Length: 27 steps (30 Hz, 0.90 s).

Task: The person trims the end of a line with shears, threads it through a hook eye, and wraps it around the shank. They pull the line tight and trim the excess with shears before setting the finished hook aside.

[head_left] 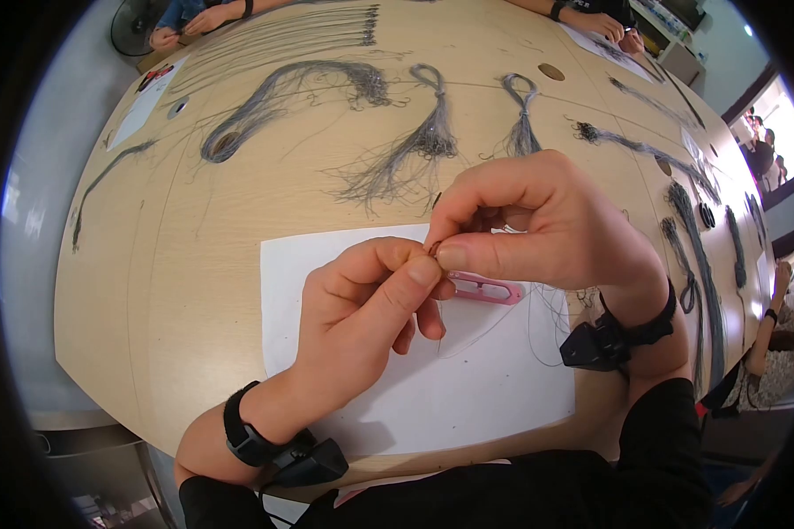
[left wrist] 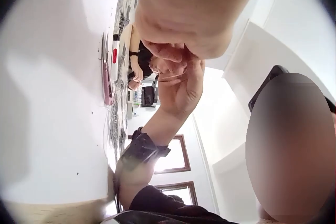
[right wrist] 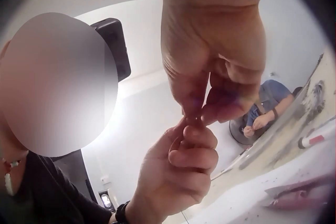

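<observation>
Looks like the fiddly fingertip bit: a tiny reddish thing (head_left: 433, 250) is pinched by left hand (head_left: 356, 310) and right hand (head_left: 543, 220) over near paper (head_left: 476, 388), steadiness needed next.

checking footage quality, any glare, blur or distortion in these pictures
Head view: wide-angle distortion bows the tabletop, corners black, bright opening washed out; left wrist view: window glaring; right wrist view: white wall glowing, pink snips soft.
</observation>
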Each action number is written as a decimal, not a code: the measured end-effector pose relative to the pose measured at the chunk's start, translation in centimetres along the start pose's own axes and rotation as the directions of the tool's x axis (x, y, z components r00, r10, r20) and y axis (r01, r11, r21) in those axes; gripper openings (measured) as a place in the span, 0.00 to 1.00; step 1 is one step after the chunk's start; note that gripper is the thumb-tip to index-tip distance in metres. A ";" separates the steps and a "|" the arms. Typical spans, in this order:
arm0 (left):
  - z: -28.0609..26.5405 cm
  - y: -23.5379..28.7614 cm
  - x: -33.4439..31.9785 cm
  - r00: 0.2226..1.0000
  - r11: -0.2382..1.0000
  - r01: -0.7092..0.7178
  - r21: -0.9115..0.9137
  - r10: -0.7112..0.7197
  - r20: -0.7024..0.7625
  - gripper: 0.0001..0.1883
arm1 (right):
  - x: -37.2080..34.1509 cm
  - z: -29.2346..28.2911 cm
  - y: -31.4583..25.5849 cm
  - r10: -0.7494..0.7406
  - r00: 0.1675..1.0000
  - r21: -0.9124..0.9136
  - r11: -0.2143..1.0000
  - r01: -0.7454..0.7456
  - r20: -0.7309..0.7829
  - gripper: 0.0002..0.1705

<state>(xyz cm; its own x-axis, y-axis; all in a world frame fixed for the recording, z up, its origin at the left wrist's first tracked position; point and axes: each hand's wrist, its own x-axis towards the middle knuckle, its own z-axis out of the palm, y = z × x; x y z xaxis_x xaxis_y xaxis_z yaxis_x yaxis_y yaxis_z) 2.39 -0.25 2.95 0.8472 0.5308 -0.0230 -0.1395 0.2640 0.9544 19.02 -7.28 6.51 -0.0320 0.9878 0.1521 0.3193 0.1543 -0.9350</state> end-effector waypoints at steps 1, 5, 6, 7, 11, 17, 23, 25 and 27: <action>0.1 0.1 0.0 0.999 0.998 0.046 -0.046 -0.046 -0.003 0.07 | 0.0 0.1 0.1 0.000 1.000 0.000 1.000 0.000 0.000 0.06; 0.1 0.2 0.1 0.990 0.974 0.129 -0.185 -0.138 -0.036 0.08 | -0.1 0.4 0.0 -0.033 0.995 -0.007 0.999 0.033 -0.090 0.06; -0.1 0.2 0.1 0.990 0.974 0.128 -0.186 -0.137 -0.038 0.08 | -0.1 0.5 -0.1 -0.107 0.983 -0.086 0.992 0.095 -0.147 0.06; -0.3 0.2 0.2 0.992 0.964 0.119 -0.237 -0.125 -0.011 0.09 | -0.1 0.5 -0.4 -0.107 0.983 -0.086 0.992 0.095 -0.146 0.06; -0.4 0.0 0.2 0.996 0.960 0.075 -0.268 -0.085 -0.025 0.09 | 0.1 0.7 -0.7 -0.311 0.949 -0.378 0.884 0.274 -0.042 0.07; -1.4 -0.7 1.4 0.972 0.969 -0.075 -0.236 0.018 -0.234 0.09 | -0.1 0.3 1.0 -0.115 0.993 -0.577 0.811 0.095 0.002 0.08; -1.1 -0.6 1.0 0.970 0.978 -0.065 -0.200 0.015 -0.241 0.08 | -0.6 1.4 3.1 0.177 0.971 -0.764 0.645 0.008 0.159 0.11; -1.1 -0.5 0.9 0.974 0.978 -0.076 -0.192 0.032 -0.223 0.08 | -0.3 1.7 2.9 0.269 0.946 -0.761 0.648 -0.039 0.180 0.10; -1.0 -0.5 0.8 0.983 0.974 -0.068 -0.215 0.029 -0.181 0.08 | -0.1 1.8 2.9 0.247 0.949 -0.697 0.716 -0.043 0.196 0.08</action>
<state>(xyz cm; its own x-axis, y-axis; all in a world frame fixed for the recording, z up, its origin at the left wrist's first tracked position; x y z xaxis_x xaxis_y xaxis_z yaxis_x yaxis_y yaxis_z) 2.62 0.88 2.11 0.7360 0.6752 -0.0491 -0.3040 0.3945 0.8671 18.28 -6.84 3.19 -0.1367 0.9793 -0.1494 0.8902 0.0553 -0.4523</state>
